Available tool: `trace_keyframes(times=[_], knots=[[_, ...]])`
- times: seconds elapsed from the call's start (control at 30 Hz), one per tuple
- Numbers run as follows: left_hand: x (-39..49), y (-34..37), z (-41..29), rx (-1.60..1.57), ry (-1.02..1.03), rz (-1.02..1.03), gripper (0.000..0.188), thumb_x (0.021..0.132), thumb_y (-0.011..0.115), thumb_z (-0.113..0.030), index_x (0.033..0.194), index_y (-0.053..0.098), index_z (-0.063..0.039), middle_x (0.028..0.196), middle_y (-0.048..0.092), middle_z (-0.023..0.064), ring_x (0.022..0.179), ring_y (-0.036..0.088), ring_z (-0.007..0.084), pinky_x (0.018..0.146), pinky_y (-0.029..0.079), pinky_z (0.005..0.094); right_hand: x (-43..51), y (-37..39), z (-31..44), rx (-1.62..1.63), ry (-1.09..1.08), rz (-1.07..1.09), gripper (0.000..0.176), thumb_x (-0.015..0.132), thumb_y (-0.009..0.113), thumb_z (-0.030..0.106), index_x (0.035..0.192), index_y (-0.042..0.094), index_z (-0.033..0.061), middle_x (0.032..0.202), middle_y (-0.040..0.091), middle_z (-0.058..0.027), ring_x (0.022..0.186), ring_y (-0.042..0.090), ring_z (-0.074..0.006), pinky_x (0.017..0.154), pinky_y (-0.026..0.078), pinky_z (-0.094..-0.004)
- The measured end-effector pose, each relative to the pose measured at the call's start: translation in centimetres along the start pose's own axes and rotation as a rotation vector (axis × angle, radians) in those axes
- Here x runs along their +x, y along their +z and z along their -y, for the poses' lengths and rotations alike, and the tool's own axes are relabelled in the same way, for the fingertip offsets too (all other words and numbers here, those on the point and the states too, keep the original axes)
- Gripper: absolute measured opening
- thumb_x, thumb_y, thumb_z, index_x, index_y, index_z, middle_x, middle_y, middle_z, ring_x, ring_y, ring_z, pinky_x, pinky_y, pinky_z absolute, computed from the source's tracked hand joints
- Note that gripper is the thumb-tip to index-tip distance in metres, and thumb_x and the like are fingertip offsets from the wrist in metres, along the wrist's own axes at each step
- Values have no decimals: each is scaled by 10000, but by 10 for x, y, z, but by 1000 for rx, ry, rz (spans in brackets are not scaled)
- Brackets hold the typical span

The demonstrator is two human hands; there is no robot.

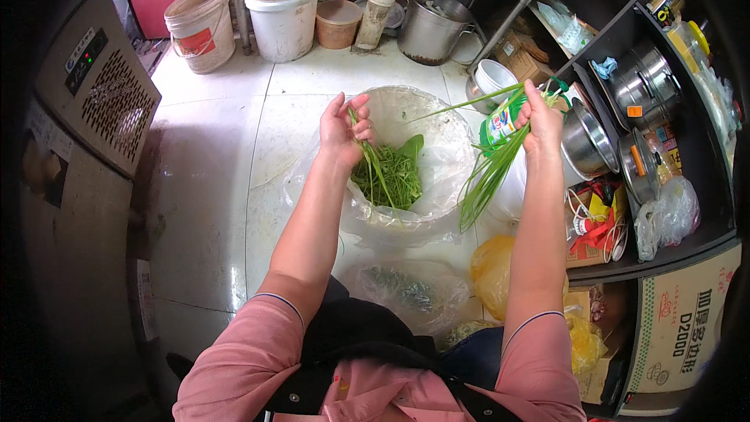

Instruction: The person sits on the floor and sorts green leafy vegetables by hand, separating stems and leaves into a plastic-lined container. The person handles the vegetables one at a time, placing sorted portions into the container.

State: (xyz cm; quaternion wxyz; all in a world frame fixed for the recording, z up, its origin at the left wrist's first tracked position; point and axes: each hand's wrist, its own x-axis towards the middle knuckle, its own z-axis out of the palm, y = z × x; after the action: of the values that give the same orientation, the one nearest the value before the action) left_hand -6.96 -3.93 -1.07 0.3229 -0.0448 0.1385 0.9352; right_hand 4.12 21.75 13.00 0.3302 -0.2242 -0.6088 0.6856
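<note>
My left hand (345,132) grips a few thin green leaf blades (375,167) that droop from its fingers. They hang over a round bin lined with clear plastic (445,129). Cut greens (387,181) and one broad leaf (412,149) lie inside the bin. To the right, my right hand (542,120) is closed around a bunch of long green stalks, perhaps garlic chives (495,173). Their pale ends stick up past the hand and the blades hang down at the bin's right side. One long blade reaches left across the bin. Behind the bunch stands a green bottle (501,123).
White buckets (283,23), a brown tub (338,23) and a steel pot (435,26) line the back. A dark shelf (609,35) with pans stands right; a steel appliance (88,99) stands left. Before me lie a clear bag of greens (404,290) and a yellow bag (491,266).
</note>
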Motion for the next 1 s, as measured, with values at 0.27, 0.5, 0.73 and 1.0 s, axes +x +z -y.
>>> trace_keyframes(times=[0.27,0.5,0.73,1.0], knots=[[-8,3,-5,-291,32,209,480,881,345,-450,1026,535,-34,747,517,69,536,357,141,472,291,258,-19,28,-28,-512,-60,217,250,744,686,165,909,626,-13,627,556,-6,487,457,-66,454,372,-220],[-14,13,-5,-465,46,295,492,866,347,-477,1027,535,-50,758,511,73,569,349,161,503,295,277,-70,70,-48,-608,1,673,194,727,708,154,842,634,16,650,561,36,548,452,-35,498,364,-190],[-16,16,-5,-651,112,275,472,848,368,-479,969,532,-53,742,495,56,573,343,154,511,293,274,-92,87,-65,-899,99,924,178,675,730,159,727,615,33,614,560,13,544,476,-59,511,384,-222],[-11,9,-8,-598,187,235,485,842,361,-465,977,532,-31,753,492,50,645,381,172,586,345,292,-80,68,-53,-496,524,929,152,738,676,145,731,577,30,462,404,38,371,330,-56,363,241,-212]])
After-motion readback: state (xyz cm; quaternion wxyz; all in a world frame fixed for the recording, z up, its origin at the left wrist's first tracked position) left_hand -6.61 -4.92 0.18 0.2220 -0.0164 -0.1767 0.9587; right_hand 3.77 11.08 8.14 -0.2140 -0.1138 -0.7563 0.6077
